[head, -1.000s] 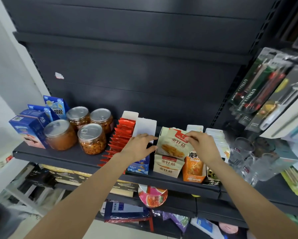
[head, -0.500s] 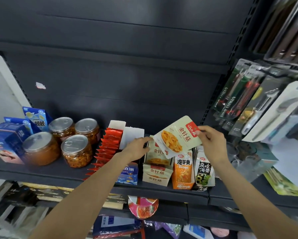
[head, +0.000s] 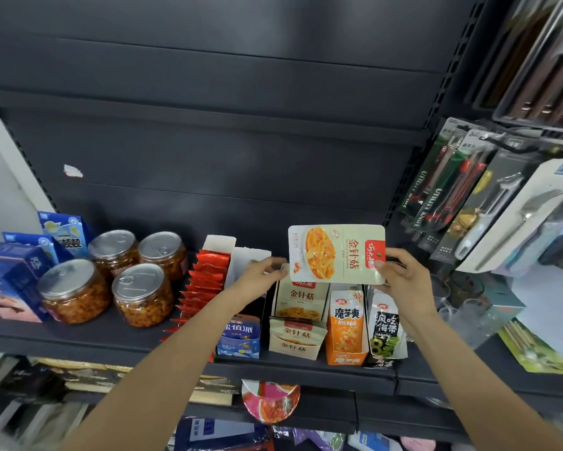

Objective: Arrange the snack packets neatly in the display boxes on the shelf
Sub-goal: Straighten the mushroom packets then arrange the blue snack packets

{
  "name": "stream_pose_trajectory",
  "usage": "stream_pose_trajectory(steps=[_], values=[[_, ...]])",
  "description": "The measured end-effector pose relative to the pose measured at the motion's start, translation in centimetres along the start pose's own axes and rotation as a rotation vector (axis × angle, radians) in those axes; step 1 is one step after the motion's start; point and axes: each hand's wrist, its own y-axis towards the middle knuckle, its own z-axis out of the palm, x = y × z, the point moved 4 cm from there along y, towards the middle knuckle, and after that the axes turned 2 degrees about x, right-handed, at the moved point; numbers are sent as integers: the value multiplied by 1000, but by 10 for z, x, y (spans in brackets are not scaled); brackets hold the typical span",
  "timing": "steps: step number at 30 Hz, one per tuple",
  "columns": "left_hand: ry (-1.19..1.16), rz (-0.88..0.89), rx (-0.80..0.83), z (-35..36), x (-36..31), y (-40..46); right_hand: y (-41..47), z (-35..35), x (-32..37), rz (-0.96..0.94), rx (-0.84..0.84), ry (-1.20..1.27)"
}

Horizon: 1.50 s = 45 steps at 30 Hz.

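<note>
A beige mushroom snack packet [head: 337, 253] is held sideways in the air above the display boxes. My right hand [head: 402, 276] pinches its right end and my left hand [head: 262, 275] pinches its lower left corner. Below it stands the beige display box [head: 298, 335] with more of the same packets upright inside. An orange display box [head: 346, 333] and a black-and-white box [head: 385, 333] stand to its right. A blue box [head: 239, 336] and a row of red packets [head: 202, 288] are on the left.
Several lidded jars [head: 141, 296] and blue cartons [head: 11, 281] fill the left of the dark shelf [head: 110, 340]. Packaged knives and utensils [head: 462, 196] hang at the right. Clear glasses [head: 462, 307] stand at the shelf's right end. A lower shelf holds more goods.
The packet has been lifted out of the beige box and turned level and sideways. My left hand has come off the white box and taken the packet's left corner.
</note>
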Motion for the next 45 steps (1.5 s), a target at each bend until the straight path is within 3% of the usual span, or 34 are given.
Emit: stream_pose_trajectory(steps=[2, 5, 11, 15, 19, 25, 30, 32, 35, 38, 41, 45], values=[[-218, -34, -57, -1, -6, -4, -1, 1, 0, 8, 3, -1], [-646, -127, -13, -3, -14, -16, -2, 1, 0, 11, 8, 30], [-768, -100, 33, -13, -25, -36, -7, 1, 4, -34, 125, 60], [-661, 33, -51, -22, -27, -51, -6, 4, 3, -15, 112, 13], [-423, 219, -99, -25, -35, -68, -12, 8, 1, 138, 175, 277], [-152, 384, -132, -31, -45, -78, -17, 10, 8, -2, 219, 218], [-163, 345, -121, -31, -40, -75, -16, 10, 12, -30, 232, 174], [-330, 297, -64, -32, -34, -71, -15, 9, 14, -62, 229, 136], [-510, 208, 37, -26, -26, -65, -12, 6, 17, -228, 175, -139], [-474, 138, 77, -19, -17, -56, -5, 1, 19, -346, 107, -329], [-410, 81, 139, -14, -12, -45, 0, 2, 24, -373, 137, -361], [8, 146, -45, -18, -5, -23, 9, 8, 21, -372, 133, -478]])
